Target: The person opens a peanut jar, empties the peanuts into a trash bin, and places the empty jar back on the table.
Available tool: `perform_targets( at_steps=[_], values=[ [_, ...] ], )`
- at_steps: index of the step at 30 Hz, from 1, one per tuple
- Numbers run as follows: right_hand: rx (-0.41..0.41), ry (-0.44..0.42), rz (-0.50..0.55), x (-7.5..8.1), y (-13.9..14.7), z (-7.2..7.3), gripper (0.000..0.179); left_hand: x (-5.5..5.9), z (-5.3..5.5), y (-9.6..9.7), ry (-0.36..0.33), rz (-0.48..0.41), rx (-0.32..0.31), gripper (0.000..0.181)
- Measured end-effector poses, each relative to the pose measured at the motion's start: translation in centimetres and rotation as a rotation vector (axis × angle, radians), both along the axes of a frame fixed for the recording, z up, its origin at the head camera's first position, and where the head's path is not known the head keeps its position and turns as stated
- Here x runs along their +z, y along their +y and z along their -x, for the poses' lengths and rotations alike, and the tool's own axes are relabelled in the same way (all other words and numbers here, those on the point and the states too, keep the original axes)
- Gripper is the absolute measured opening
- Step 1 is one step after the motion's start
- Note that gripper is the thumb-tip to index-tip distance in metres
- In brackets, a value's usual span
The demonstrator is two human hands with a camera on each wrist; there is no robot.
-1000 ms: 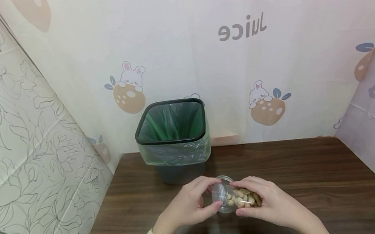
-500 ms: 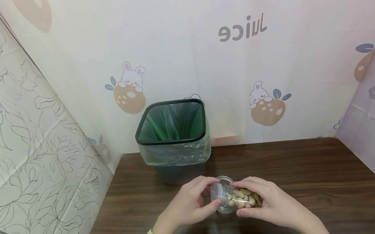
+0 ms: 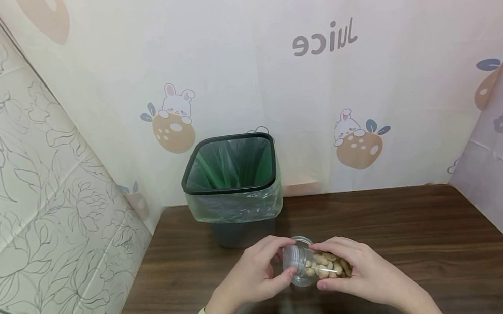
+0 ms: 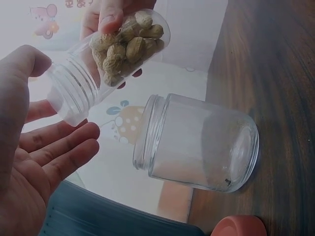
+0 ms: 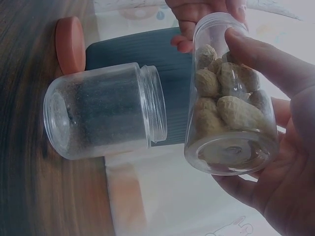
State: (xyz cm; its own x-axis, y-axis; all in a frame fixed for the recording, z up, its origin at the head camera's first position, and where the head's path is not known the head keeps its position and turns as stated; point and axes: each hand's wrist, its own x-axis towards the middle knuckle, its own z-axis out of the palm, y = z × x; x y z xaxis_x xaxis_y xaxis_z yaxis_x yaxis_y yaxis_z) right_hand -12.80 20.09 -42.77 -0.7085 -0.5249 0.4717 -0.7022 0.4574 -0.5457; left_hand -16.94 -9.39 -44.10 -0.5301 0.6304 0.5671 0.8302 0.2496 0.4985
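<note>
A clear plastic jar of peanuts (image 3: 329, 265) is tilted in the air, its ridged neck toward the left. My right hand (image 3: 360, 268) grips the jar's body near its base, thumb and fingers on opposite sides. At the neck, my left hand (image 3: 259, 274) holds the jar between thumb and fingers; its other fingers spread below the mouth in the left wrist view. The peanuts (image 5: 231, 93) lie together toward the base end. Beneath both hands, a larger clear jar (image 4: 202, 142) stands upright on the table without a lid, with only a small dark speck inside.
A dark bin (image 3: 232, 189) with a green liner stands on the brown wooden table (image 3: 377, 215), behind and left of the hands. A round reddish lid (image 5: 70, 46) lies beside the larger jar. Printed curtains (image 3: 245, 50) hang behind and at both sides.
</note>
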Motion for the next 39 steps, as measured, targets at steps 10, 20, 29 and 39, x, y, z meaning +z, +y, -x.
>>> perform_targets(
  at_steps=[10, 20, 29, 39],
  values=[
    [0.001, 0.015, 0.010, 0.2, 0.1, -0.1, 0.063, 0.3, -0.1, 0.0, 0.000, -0.022, 0.003, 0.049],
    [-0.003, 0.033, 0.019, 0.9, 0.6, 0.0, 0.064, 0.8, -0.2, -0.8, 0.036, 0.002, 0.015, 0.051],
    [-0.018, 0.074, -0.002, 1.8, 1.6, 0.0, 0.068, 0.1, -0.1, -1.9, 0.192, 0.091, 0.031, 0.052],
    [-0.063, 0.083, -0.039, 2.3, 2.3, -0.3, 0.068, -2.5, -0.9, -3.3, 0.137, 0.311, -0.007, 0.051]
  ],
)
